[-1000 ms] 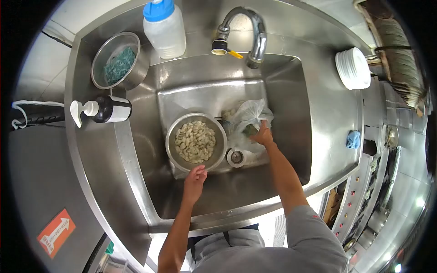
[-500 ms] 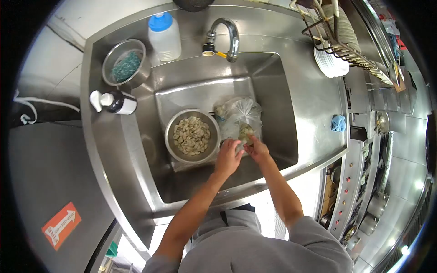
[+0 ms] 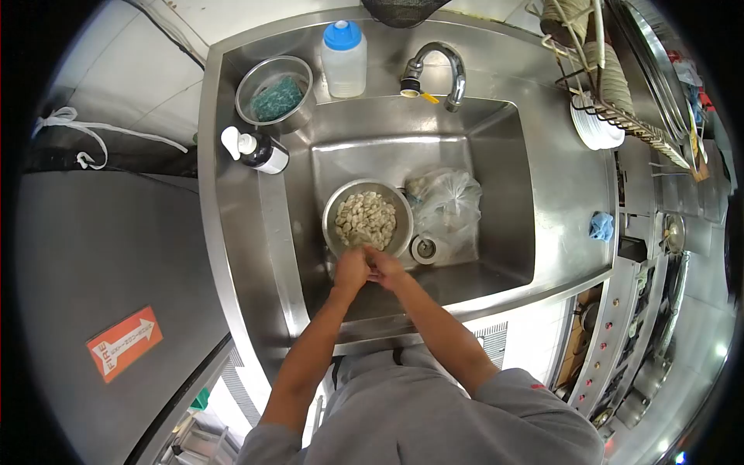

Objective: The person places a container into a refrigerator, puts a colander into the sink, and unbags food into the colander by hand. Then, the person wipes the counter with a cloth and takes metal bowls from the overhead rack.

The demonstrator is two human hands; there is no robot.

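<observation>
A round steel bowl [image 3: 330,203] stands in the sink, filled with small pale pieces that look like clams [image 3: 367,217]. Both of my hands meet at its near rim. The fingers of my left hand [image 3: 353,268] are closed over the edge, beside a faint greenish, see-through patch on the pieces. Close against it is my right hand [image 3: 385,268], its fingers bent inward; what they hold is hidden. To the right of the bowl lies a clear plastic bag [image 3: 449,203] with something pale and greenish at its left end.
The steel sink [image 3: 504,170] has a drain [image 3: 425,249] right of the bowl and a faucet [image 3: 446,66] behind. Along the left rim are a pump bottle [image 3: 260,150], a pot [image 3: 246,85] with a green scrubber and a blue-capped jug [image 3: 344,66]. A blue cloth [image 3: 601,226] lies at right.
Both hands have moved left from the plastic bag to the near rim of the bowl. The bag is left lying on the sink floor, and the drain now shows. The view has shifted.
</observation>
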